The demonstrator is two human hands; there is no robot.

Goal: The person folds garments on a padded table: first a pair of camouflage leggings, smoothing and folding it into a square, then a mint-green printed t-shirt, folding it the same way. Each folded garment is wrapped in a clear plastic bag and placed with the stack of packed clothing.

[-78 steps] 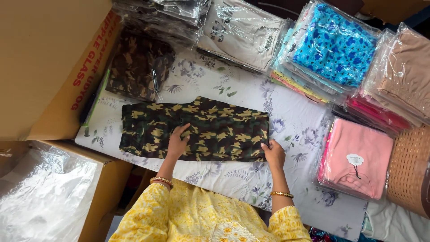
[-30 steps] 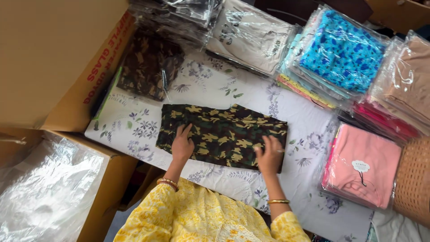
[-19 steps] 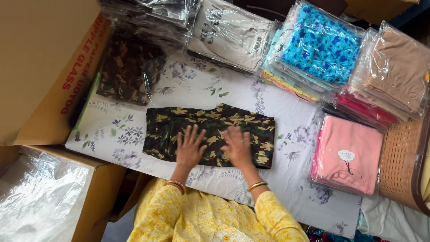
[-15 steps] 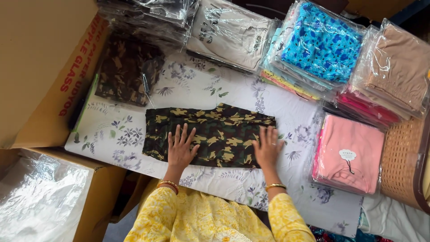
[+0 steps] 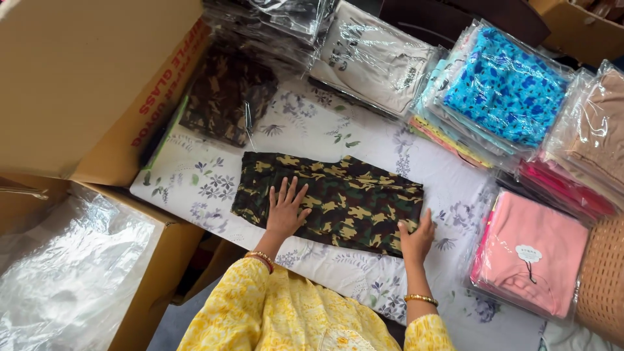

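A camouflage-print garment (image 5: 338, 195), folded into a long rectangle, lies flat on a white floral sheet (image 5: 214, 182). My left hand (image 5: 286, 209) rests flat on its left half with the fingers spread. My right hand (image 5: 416, 239) sits at the garment's lower right corner, fingers curled on its edge. Both wrists carry gold bangles and yellow printed sleeves.
A bagged camouflage garment (image 5: 224, 97) lies at the back left beside a cardboard box (image 5: 97, 78). Stacks of plastic-wrapped clothes stand behind: grey-white (image 5: 370, 58), blue floral (image 5: 500, 84), beige (image 5: 598, 130), pink (image 5: 530, 253). A box with clear plastic (image 5: 71, 266) stands at the lower left, a wicker basket (image 5: 601, 286) at right.
The garment has gone from a wide spread to a narrower fold. My hands swept together over the cloth, then apart; my right hand has slid to its lower right corner.
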